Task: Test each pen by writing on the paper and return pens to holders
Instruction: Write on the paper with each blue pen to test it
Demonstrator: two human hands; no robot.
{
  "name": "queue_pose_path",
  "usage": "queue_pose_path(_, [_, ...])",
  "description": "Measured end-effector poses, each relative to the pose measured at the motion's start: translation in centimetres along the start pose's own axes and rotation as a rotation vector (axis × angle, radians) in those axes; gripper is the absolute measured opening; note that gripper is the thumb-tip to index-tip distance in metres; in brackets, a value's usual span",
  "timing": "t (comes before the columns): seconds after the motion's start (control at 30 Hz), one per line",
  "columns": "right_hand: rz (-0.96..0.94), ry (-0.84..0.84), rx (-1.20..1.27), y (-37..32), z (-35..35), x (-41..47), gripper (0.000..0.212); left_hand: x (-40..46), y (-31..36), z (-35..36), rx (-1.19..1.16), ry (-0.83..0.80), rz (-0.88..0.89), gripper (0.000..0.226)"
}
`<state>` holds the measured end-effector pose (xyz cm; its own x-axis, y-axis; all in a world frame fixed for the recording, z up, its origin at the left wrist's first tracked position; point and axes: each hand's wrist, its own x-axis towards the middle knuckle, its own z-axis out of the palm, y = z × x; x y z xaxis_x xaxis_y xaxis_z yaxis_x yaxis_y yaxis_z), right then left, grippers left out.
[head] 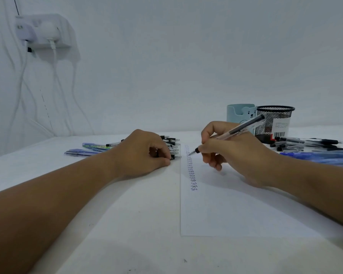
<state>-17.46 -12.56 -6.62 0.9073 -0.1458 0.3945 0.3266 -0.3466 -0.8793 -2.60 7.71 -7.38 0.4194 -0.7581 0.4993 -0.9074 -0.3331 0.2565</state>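
A column of small "Test" marks runs down the left edge of the paper, so many pens look already tried. None shows in the two holders, the pale blue cup and the black mesh cup, which stand side by side at the far right; their insides are mostly hidden, so this is a guess. The return step seems to be wholly ahead. A loose heap of pens lies on the table just right of the cups, probably untested, though that cannot be told from sight alone.

The right hand pinches a clear pen in a writing grip, thumb and forefinger closed near the black grip section, the other fingers curled under. The barrel slants up and back over the knuckles toward the cups. Its tip points down-left and sits at or just above the upper part of the written column; whether it touches the paper cannot be told.

The left hand rests on the table just left of the paper, fingers curled over a row of black-tipped pens laid side by side, seemingly steadying them. More blue pens lie farther left.
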Motion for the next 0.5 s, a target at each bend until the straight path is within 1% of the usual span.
queue_pose_path(0.1, [0.106,-0.153,0.160,-0.5,0.3,-0.4,0.012,-0.1,0.3,0.0,-0.046,-0.022,0.013,0.006])
queue_pose_path(0.17, [0.133,-0.230,0.157,-0.6,0.5,-0.7,0.008,-0.2,0.6,0.1,-0.063,-0.050,0.029,0.007])
queue_pose_path(0.2, [0.144,-0.248,0.122,-0.6,0.7,-0.7,0.012,-0.2,0.8,0.2,-0.075,-0.057,0.042,0.009])
queue_pose_path(0.27, [0.153,-0.245,0.036,-0.7,1.0,-0.9,0.031,-0.3,1.3,0.2,-0.101,-0.071,0.067,0.014])
queue_pose_path(0.3, [0.143,-0.238,0.009,-0.7,1.2,-0.9,0.036,-0.3,1.6,0.2,-0.112,-0.088,0.070,0.014])
queue_pose_path(0.37, [0.121,-0.239,-0.010,-0.8,1.5,-1.0,0.040,-0.3,2.2,0.1,-0.122,-0.137,0.052,0.012])
queue_pose_path(0.43, [0.105,-0.257,-0.021,-0.9,1.7,-1.3,0.039,-0.2,2.5,0.1,-0.126,-0.188,0.033,0.017])
queue_pose_path(0.5, [0.085,-0.262,-0.040,-1.0,1.8,-1.4,0.041,-0.1,2.7,0.0,-0.139,-0.223,0.004,0.016])
